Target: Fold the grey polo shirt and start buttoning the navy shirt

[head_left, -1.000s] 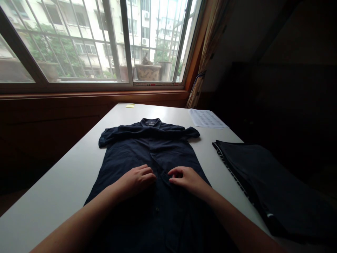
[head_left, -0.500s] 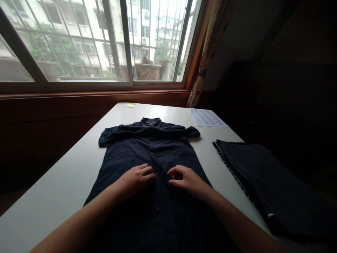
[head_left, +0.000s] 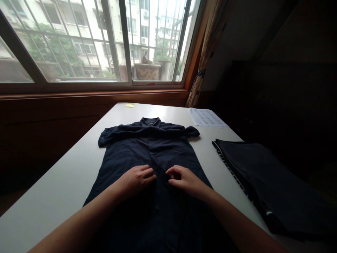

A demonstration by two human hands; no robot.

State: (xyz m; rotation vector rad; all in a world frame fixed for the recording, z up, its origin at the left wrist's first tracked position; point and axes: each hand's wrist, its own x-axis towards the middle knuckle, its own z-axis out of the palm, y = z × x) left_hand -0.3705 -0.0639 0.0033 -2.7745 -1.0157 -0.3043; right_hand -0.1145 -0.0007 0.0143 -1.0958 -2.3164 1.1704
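Note:
A dark navy short-sleeved shirt (head_left: pixel 131 151) lies front up, collar away from me, its sleeves folded across the upper chest. On the left half of its front rests my left hand (head_left: pixel 142 176), fingers curled down onto the cloth beside the button placket. Just right of the placket is my right hand (head_left: pixel 181 178), thumb and fingers bent around the edge of the shirt's front. A small gap separates the two hands. Below them a small button (head_left: pixel 157 208) shows faintly on the placket. The left fingertips are partly hidden.
The shirt lies on a white table (head_left: pixel 65 168). Dark folded clothing (head_left: pixel 263 175) lies at the right edge. Sheets of printed paper (head_left: pixel 207 117) and a yellow sticky note (head_left: pixel 129 105) lie near the far edge, below a barred window (head_left: pixel 79 42) with a tied curtain (head_left: pixel 198 82).
My right fingertips have shifted very slightly left toward the placket. The left hand and the shirt look almost the same, with only a slight shift of the view.

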